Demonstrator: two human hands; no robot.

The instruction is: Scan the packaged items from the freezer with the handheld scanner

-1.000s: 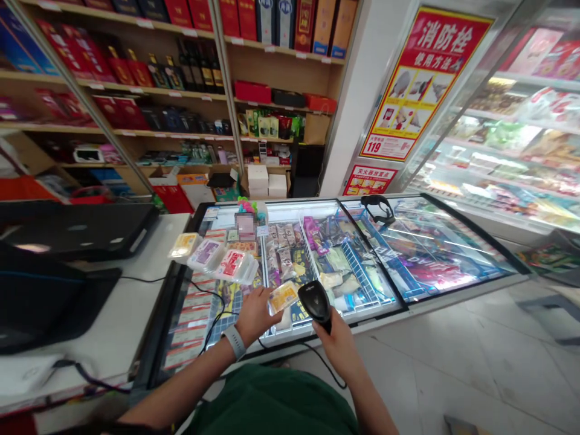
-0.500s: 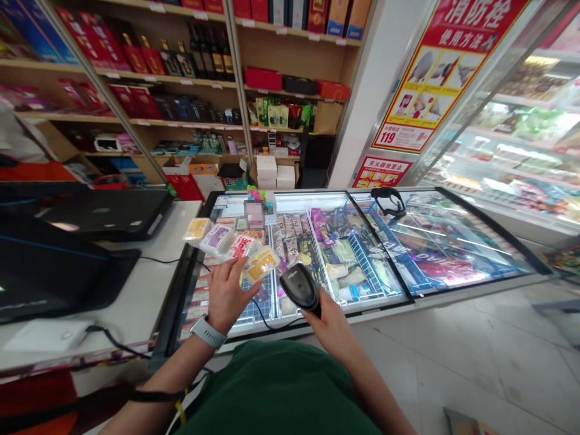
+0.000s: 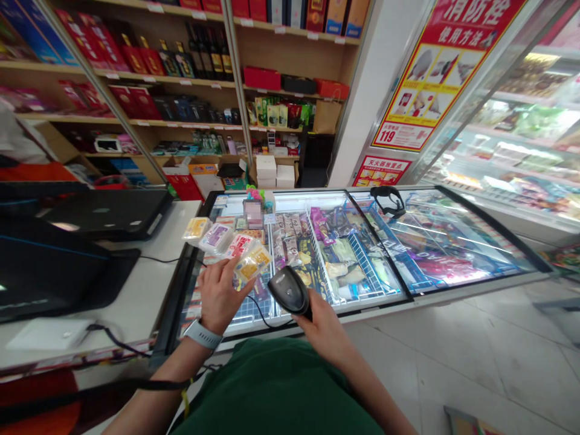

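Note:
My right hand [image 3: 324, 326] is wrapped round the handle of a black barcode scanner [image 3: 289, 289]. The scanner's head points towards a clear plastic food pack [image 3: 254, 262] with a yellow label. That pack is gripped by its near left edge between the thumb and fingers of my left hand [image 3: 220, 297]. Beyond it three similar packs lie in a row on the freezer's glass top: one red-labelled [image 3: 240, 244], one purple-labelled [image 3: 217, 238] and one yellow-labelled [image 3: 196, 229]. A thin black cord [image 3: 263, 314] loops across the glass below the scanner.
The glass-topped chest freezer [image 3: 312, 194] stretches right, with bagged food in wire baskets under it. A black strap-like object [image 3: 388, 202] rests on the glass. A counter [image 3: 176, 217] with black electronic devices adjoins it at left. Stocked shelves [image 3: 181, 78] stand behind.
My left hand has shifted left and slightly nearer, and the yellow-labelled pack has moved with it and tilted. The scanner in my right hand has also moved left.

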